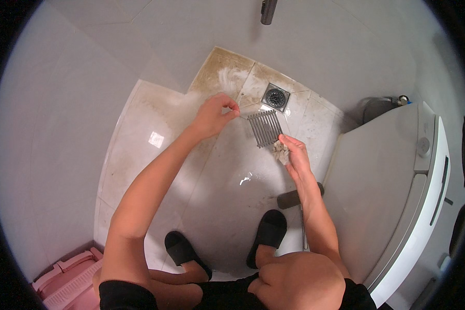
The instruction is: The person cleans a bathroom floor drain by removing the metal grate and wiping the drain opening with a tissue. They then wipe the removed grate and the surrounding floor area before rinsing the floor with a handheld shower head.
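Observation:
My right hand (297,153) grips the lower corner of a slotted metal drain grate (265,128) and holds it above the wet floor. A crumpled, dirty whitish wad (280,152), perhaps tissue or cloth, is in the same hand under the grate. To the left of the grate, my left hand (218,114) has its thumb and forefinger brought together. A faint thin line shows between those fingertips and the grate; whether they pinch a strand is unclear. Just beyond the grate, a square metal floor drain (276,97) lies uncovered, its round dark strainer showing.
Brown stains cover the floor tiles (221,66) at the far corner. On the right stands a white washing machine (376,182), with a hose (376,104) behind it. A dark brush or squeegee head (290,198) lies near my slippers (272,228). Pink plastic container (71,279) sits lower left.

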A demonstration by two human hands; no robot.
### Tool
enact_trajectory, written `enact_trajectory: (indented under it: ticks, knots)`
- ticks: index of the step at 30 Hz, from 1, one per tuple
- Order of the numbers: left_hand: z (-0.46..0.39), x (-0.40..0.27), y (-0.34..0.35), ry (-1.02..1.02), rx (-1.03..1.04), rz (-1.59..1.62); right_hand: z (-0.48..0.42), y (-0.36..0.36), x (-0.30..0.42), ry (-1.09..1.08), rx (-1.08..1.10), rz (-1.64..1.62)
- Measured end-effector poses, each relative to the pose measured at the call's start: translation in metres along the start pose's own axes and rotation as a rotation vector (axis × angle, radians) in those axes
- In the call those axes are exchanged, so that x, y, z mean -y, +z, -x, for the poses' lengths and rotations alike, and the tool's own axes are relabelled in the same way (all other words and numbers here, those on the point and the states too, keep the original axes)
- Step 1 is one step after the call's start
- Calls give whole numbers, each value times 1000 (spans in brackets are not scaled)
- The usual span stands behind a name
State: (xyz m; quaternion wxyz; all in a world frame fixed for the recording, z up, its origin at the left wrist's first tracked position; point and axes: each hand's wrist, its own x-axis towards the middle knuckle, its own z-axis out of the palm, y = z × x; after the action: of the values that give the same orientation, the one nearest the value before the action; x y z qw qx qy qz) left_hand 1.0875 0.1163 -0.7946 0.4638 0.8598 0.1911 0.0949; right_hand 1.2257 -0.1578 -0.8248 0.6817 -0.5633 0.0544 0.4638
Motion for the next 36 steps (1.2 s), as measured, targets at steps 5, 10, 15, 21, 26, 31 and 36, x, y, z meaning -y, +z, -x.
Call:
enact_trajectory:
  ticks: [5,10,15,21,26,31,36]
  knots:
    - [0,16,1,9,-71,-63,-2,2,1,-24,66,39]
    - [-4,-16,-7,-92,86,308,-8,-12,-9,-184,-59,205]
    - [-5,-7,-16,-140,0,237,-14,-21,-17,-205,-145,191]
    - [11,8,-33,-127,-70,-13,-60,-24,-13,-187,-324,42]
    - [16,7,-26,-163,-43,5,-129,-26,-5,-141,-423,-80]
    - [33,3,-36,-137,-52,11,-154,6,1,-96,-451,-248]
    - [39,6,-38,-112,-45,-19,-172,3,-3,-82,-507,-195]
